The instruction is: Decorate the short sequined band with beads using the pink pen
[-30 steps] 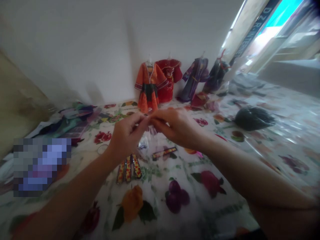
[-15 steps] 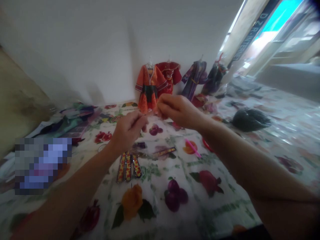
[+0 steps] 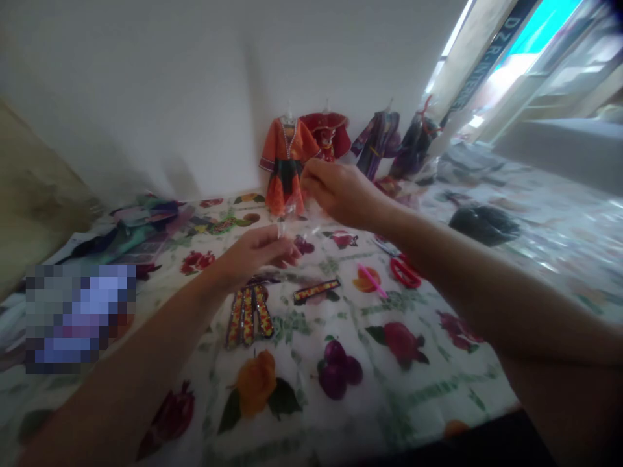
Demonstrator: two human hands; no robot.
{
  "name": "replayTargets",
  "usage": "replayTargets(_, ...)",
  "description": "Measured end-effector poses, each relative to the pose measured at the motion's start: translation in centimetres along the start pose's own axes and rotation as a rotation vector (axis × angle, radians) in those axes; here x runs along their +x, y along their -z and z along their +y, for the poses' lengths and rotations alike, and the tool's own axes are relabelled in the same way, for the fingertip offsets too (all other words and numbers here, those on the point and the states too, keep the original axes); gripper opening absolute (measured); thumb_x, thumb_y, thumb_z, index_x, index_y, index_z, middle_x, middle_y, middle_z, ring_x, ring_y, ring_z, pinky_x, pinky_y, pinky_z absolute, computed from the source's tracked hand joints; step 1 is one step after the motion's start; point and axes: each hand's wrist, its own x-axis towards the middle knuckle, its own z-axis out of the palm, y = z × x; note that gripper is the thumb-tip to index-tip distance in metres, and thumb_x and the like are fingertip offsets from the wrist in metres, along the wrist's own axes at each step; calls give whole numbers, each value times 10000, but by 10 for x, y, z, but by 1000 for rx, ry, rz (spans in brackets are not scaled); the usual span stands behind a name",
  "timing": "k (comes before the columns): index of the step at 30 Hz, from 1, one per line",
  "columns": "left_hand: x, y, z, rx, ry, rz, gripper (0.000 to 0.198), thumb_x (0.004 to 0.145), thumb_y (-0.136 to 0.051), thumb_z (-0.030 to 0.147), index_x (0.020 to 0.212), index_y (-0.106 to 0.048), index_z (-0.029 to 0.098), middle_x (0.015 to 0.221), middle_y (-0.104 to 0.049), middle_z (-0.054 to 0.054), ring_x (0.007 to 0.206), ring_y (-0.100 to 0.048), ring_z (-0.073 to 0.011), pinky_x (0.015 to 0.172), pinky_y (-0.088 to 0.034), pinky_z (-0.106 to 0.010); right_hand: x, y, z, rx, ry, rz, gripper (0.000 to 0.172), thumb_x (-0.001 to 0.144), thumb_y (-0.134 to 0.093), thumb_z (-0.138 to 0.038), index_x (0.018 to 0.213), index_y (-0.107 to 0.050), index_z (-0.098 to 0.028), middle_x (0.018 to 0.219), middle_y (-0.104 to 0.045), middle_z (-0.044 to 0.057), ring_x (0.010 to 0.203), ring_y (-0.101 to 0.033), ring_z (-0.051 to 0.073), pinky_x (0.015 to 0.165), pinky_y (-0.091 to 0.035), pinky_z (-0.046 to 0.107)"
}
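Above the middle of the table, my left hand (image 3: pixel 253 254) is closed in a pinch, thumb against fingers. Higher and to its right, my right hand (image 3: pixel 343 193) is curled shut with the palm down. A thin, clear piece of plastic (image 3: pixel 309 227) shows as faint glints between the two, and both seem to grip it; its shape is blurred. Just below my left hand lie several patterned trim strips (image 3: pixel 248 316) with dark edges. A single similar strip (image 3: pixel 317 292) rests to their right. Beyond my fingers stands a small orange dress (image 3: pixel 291 143) on a hanger.
A small red dress (image 3: pixel 325 130), a purple one (image 3: pixel 377 143) and a dark bagged one (image 3: pixel 413 149) stand along the wall. A pink stick (image 3: pixel 372 281) and red scissor handles (image 3: pixel 405 272) lie right of centre. Folded fabrics (image 3: pixel 131 230) are at left, a dark bundle (image 3: pixel 484 224) at right.
My right hand has risen slightly and my left hand has dropped a little, widening the gap between them. The clear plastic shows more, and the single strip and red handles are less covered.
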Motion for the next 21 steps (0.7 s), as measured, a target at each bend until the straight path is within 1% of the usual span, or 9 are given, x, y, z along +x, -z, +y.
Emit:
replayTargets(3, -1, -1, 1, -48, 44, -42, 251, 854, -684, 405, 823, -640, 160, 845, -740, -75, 776, -719, -176, 743, -577, -304, 5, 5, 3, -43, -15, 28, 219, 940, -437, -144, 740, -405, -227, 694, -509, 5, 618, -437, 144, 622, -298, 307)
replayTargets(7, -2, -3, 1, -93, 68, -60, 262, 829, -719, 394, 831, -593, 164, 862, -742, -77, 752, -730, -178, 717, -585, -299, 11, 5, 10, -101, -126, 91, 240, 961, -419, -197, 739, -339, -237, 675, -462, 11, 576, -392, 159, 596, -253, 327)
replayTargets(9, -2, -4, 0, -115, 82, -66, 269, 828, -717, 397, 840, -573, 170, 851, -735, -67, 748, -738, -187, 699, -585, -298, 14, 2, 16, -115, -154, 116, 232, 961, -401, -203, 747, -322, -243, 663, -434, 10, 559, -379, 167, 586, -242, 328)
replayTargets(12, -2, -4, -2, -132, 100, -64, 269, 829, -711, 390, 853, -540, 184, 817, -721, -42, 735, -743, -196, 653, -576, -288, 16, -3, 25, -149, -142, 98, 192, 950, -405, -205, 773, -343, -248, 640, -388, 2, 546, -357, 181, 586, -224, 330)
replayTargets(15, -1, 0, -4, -119, 118, -64, 263, 836, -707, 373, 839, -528, 180, 812, -726, -44, 713, -740, -184, 586, -543, -239, 16, -1, 30, -159, -121, 57, 180, 937, -435, -203, 779, -361, -247, 629, -369, -5, 545, -348, 183, 598, -218, 332)
replayTargets(17, 0, 3, -5, -104, 130, -61, 269, 843, -699, 375, 829, -518, 177, 822, -735, -56, 717, -742, -183, 563, -526, -221, 16, 4, 30, -149, -114, 45, 184, 942, -441, -208, 776, -370, -244, 634, -386, -6, 547, -358, 178, 601, -224, 330)
replayTargets(21, 2, 7, -7, -68, 131, -55, 283, 841, -689, 383, 821, -500, 174, 816, -745, -75, 705, -738, -193, 584, -544, -249, 16, 14, 30, -81, -113, 25, 200, 939, -464, -165, 753, -428, -230, 666, -478, -5, 587, -425, 159, 625, -281, 313)
